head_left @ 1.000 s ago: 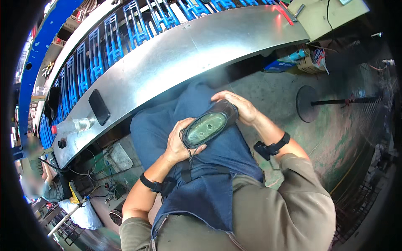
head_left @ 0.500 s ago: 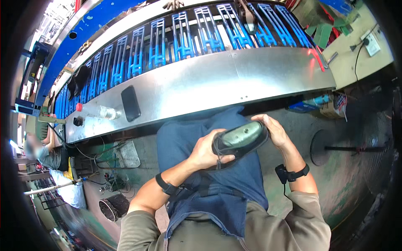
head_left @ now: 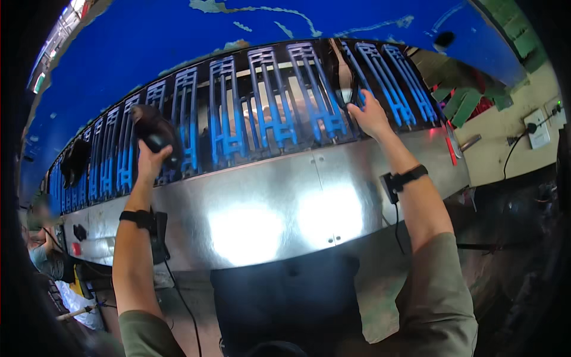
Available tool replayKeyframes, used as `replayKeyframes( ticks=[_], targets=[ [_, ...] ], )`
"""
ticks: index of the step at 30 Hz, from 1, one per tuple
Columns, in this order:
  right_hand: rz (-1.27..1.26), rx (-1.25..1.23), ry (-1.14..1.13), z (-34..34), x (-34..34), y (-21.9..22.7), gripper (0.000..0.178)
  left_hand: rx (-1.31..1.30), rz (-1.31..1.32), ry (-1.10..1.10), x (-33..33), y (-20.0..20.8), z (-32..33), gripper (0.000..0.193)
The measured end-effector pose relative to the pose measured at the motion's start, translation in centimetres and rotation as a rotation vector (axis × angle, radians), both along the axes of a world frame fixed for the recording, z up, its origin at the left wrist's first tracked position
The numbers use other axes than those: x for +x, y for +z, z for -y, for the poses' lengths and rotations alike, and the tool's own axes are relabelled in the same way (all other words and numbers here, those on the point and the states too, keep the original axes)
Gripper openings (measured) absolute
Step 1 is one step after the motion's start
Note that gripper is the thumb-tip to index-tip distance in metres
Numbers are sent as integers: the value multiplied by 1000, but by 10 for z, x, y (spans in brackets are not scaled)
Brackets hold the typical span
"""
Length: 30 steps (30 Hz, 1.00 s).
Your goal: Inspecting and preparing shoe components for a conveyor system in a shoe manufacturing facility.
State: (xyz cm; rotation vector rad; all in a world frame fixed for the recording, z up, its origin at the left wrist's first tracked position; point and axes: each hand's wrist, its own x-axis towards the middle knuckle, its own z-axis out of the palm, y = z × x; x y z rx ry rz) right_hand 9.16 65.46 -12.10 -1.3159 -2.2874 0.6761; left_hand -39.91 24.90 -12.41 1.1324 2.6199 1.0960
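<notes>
My left hand (head_left: 156,159) is closed round the near part of a dark, glossy shoe (head_left: 153,132), holding it over the blue-barred rack (head_left: 223,110) on the left. Its far end tilts up and away from me. On the right, my right hand (head_left: 373,116) has its thumb and fingers closed on the near end of another shoe (head_left: 345,74). That one is dark with a pale brownish strip along it, and it lies lengthwise among the bars. The fingertips partly cover its near end.
A shiny metal ledge (head_left: 273,172) runs along the rack's near side. Further left, a black shoe (head_left: 74,162) rests on the bars. A red-capped clear bottle (head_left: 98,250) lies on the ledge. A blue panel (head_left: 267,24) overhangs behind; a socket (head_left: 538,128) is at right.
Both hands have left my lap, where they held a black shoe with a green underside. My left hand now has a shoe over the rack; the right has reached the other shoe. The view has shifted.
</notes>
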Motion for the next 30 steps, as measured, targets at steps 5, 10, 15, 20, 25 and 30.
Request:
replayKeyframes(
  ticks=[5, 10, 15, 20, 25, 30],
  targets=[
    [361, 81, -176, -59, -44, -32, 123, -238, -229, -56, 73, -18, -32, 92],
    [458, 88, -271, -43, -43, -7, 115, -200, -83, -354, 169, 52, 26, 70],
    [-673, -1099, -200, 22, 44, 66, 45, -197, -31, -406, 221, 95, 75, 63],
    [-283, -491, 58, 138, 163, 93, 53, -92, -62, -600, 282, 177, 39, 60],
    [-206, 140, 5, 224, 219, 29, 57, 41, -310, -804, 372, 250, -17, 57],
    [-375, 413, -79, 234, 210, 6, 58, 91, -406, -1008, 459, 317, -85, 53]
  ],
)
